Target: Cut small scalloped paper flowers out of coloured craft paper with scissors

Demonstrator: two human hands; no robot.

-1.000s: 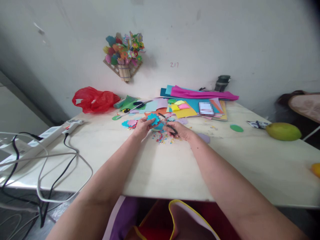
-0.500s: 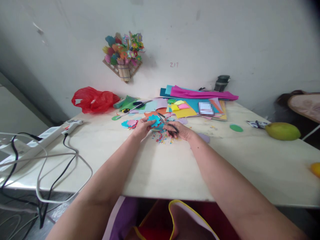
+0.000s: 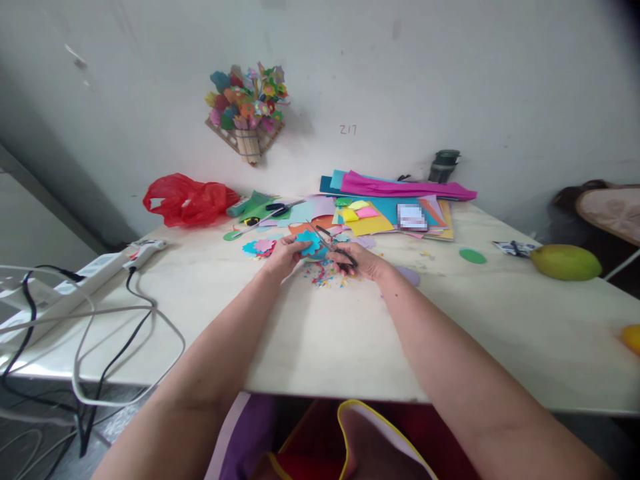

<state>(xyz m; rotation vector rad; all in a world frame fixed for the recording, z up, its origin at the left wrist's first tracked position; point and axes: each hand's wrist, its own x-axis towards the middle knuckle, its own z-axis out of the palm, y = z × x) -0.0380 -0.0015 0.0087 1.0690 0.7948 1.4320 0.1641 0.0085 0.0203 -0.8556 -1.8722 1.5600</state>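
Between the thumb and fingers of my left hand (image 3: pixel 286 255) is a blue scalloped paper flower (image 3: pixel 308 242). My right hand (image 3: pixel 364 262) is closed round the dark handles of a pair of scissors (image 3: pixel 345 256), whose parted blades point up and left, close to the flower's right edge. Beneath both hands lie small multicoloured paper scraps (image 3: pixel 327 274). Left of my left hand, a pink paper flower (image 3: pixel 263 246) rests on blue and red cut shapes. A lilac paper piece (image 3: pixel 409 275) lies right of my right hand, partly hidden by the wrist.
Coloured sheets (image 3: pixel 377 225) and a magenta roll (image 3: pixel 405 185) lie at the back. A second pair of scissors (image 3: pixel 278 209) is near a red plastic bag (image 3: pixel 187 200). Power strips (image 3: pixel 75 287) with cables occupy the left side. A yellow-green fruit (image 3: pixel 565 262) sits at right.
The scissors' blades stand a little wider apart and have shifted slightly at the flower's edge. Both hands keep their holds and have barely moved.
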